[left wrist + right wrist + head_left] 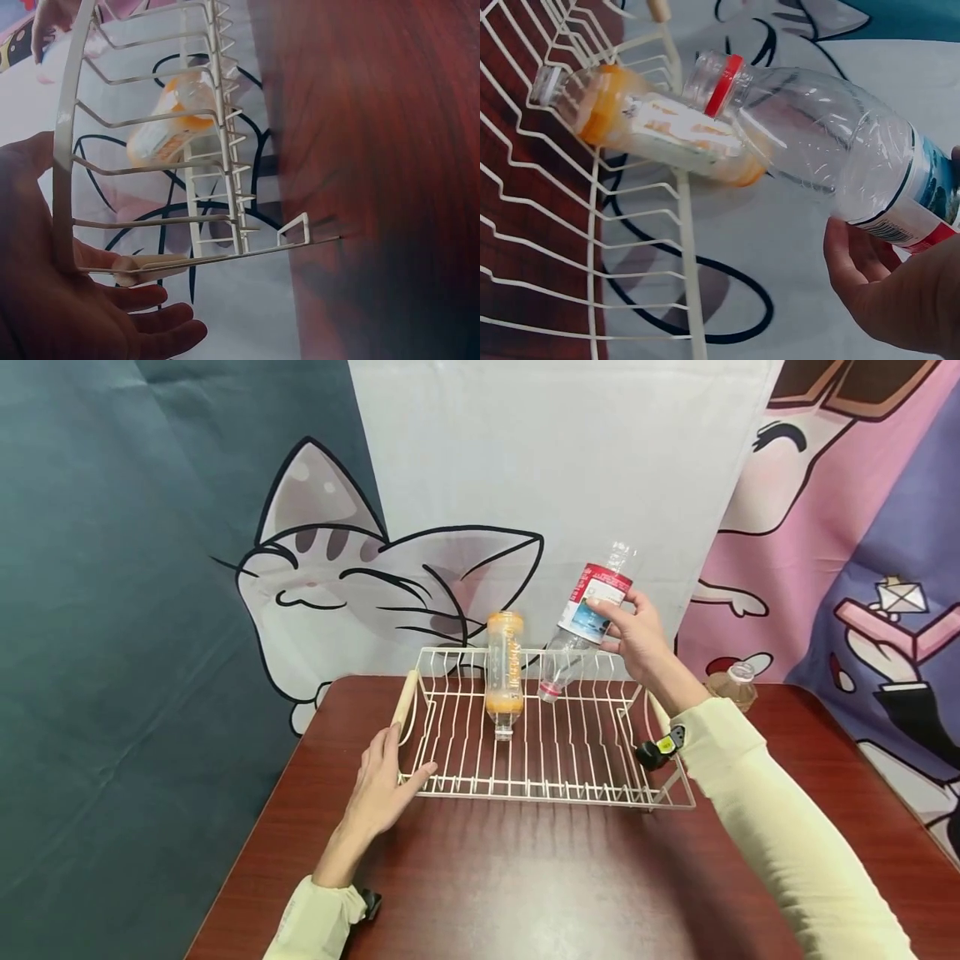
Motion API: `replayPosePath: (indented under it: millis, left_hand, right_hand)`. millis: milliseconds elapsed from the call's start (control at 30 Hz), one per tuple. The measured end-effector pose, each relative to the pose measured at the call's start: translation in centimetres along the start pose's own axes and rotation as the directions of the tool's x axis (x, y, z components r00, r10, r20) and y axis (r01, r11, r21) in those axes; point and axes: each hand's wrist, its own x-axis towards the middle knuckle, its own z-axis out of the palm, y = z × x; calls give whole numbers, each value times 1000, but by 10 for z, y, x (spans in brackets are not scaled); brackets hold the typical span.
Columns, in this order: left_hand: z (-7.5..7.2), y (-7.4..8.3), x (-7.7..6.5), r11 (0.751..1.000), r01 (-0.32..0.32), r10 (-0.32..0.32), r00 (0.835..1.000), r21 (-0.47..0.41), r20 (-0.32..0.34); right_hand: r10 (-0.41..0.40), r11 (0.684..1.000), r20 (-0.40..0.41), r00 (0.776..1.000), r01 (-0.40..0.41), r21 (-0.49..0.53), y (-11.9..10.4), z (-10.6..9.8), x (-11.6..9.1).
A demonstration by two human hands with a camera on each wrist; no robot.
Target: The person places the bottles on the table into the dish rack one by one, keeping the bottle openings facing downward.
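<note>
My right hand (637, 631) grips a clear plastic bottle (588, 602) by its red, white and blue label. The bottle is tilted neck-down above the rack, and its uncapped mouth with a red ring shows in the right wrist view. A white wire dish rack (555, 789) stands on the table. In it leans an orange-banded clear bottle (504, 664), neck-down. My left hand (378, 785) is at the rack's front left corner, its fingers (161, 319) loosely extended beside the wooden handle (405, 697) and its thumb at the front wire.
Behind the rack's right end, partly hidden by my right forearm, stands another clear bottle (733, 685). The reddish-brown table (525, 877) ends at a cloth backdrop (600, 460) with cartoon cats. A second wooden handle (660, 714) is on the rack's right side.
</note>
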Motion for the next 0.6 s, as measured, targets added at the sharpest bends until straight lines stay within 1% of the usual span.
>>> replayPosePath:
  millis: [100, 200, 367, 533, 600]
  left_hand:
    - [2, -1, -1, 1000, -9, 9, 1000, 10, -15]
    - [3, -2, 0, 1000, -13, 13, 1000, 20, -18]
    - [4, -2, 0, 999, -6, 6, 1000, 51, -14]
    - [4, -2, 0, 997, -10, 11, 1000, 74, -8]
    - [4, -2, 0, 997, -10, 10, 1000, 80, 0]
  right_hand:
    - [24, 998, -10, 1000, -24, -65, 10, 3, 7]
    - [43, 988, -15, 999, -44, -149, 18, 4, 11]
    - [78, 954, -31, 996, -83, -288, 28, 7, 16]
    - [108, 917, -40, 993, -115, -382, 40, 8, 22]
    - [121, 905, -39, 992, -126, -405, 45, 8, 24]
